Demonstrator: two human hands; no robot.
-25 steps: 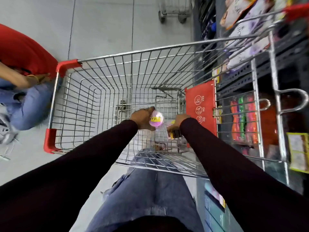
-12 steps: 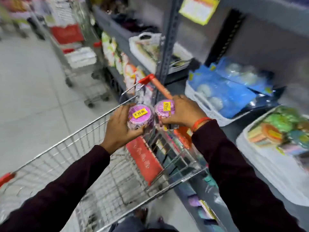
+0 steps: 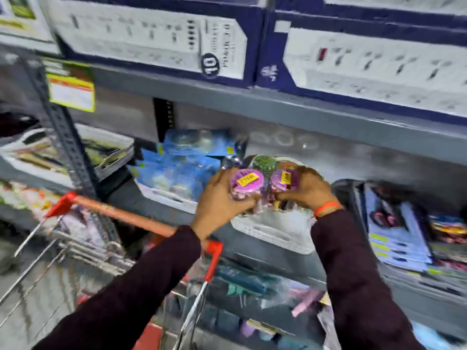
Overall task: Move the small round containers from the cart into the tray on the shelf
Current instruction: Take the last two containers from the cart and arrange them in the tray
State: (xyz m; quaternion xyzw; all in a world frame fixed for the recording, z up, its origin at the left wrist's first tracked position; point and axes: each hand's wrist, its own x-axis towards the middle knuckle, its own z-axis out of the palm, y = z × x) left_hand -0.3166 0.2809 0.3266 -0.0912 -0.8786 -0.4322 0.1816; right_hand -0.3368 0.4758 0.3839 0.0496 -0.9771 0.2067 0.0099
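Note:
My left hand (image 3: 217,198) grips a small round container with a pink lid and a yellow price sticker (image 3: 246,181). My right hand (image 3: 307,190) grips a second pink-lidded container (image 3: 284,179) right beside it. Both are held just above the white perforated tray (image 3: 273,231) on the grey shelf. A green-lidded round container (image 3: 264,162) sits in the tray behind them. The wire cart with its red handle (image 3: 118,213) is at the lower left, below my left arm.
A white tray of blue packets (image 3: 177,178) stands left of the target tray. Dark blue boxes (image 3: 156,39) fill the shelf above. A dark bin of packaged goods (image 3: 394,223) is at the right. A slotted grey upright (image 3: 65,137) rises at the left.
Both hands lifted the two pink-lidded containers out of the cart and carried them up and right to the white tray on the shelf. The view swung from the cart to the shelf.

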